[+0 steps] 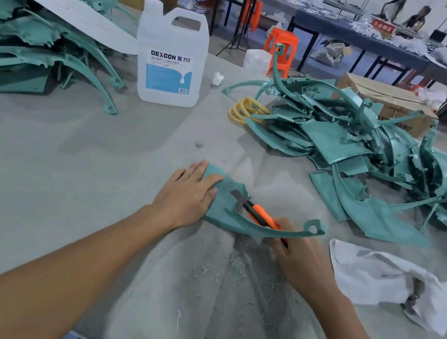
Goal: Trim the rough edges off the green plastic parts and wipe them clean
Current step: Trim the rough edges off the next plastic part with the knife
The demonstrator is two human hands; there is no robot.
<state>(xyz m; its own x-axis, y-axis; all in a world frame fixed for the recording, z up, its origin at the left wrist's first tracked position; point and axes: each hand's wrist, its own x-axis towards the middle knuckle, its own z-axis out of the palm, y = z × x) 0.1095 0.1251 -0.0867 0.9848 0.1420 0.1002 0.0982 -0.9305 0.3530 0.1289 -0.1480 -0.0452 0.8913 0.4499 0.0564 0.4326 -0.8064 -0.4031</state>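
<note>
left hand [186, 192] is flat on one green part [228, 200] mid-table while the right hand [298, 260] grips an orange knife [260, 216], blade on its inner edge. looks early: a big pile [368, 153] waits, and the white rag [394, 280] lies unused nearby.

Two heaps of green plastic parts, too tangled to count: one [29, 45] left of the jug [170, 55], one [368, 153] right of it. One single green part [228, 200] nearer than the jug. One orange knife [259, 214]. One white jug. One white rag [393, 283]. One yellow ring bundle [244, 110] right of the jug. Two hands: left [185, 195], right [301, 261].
</note>
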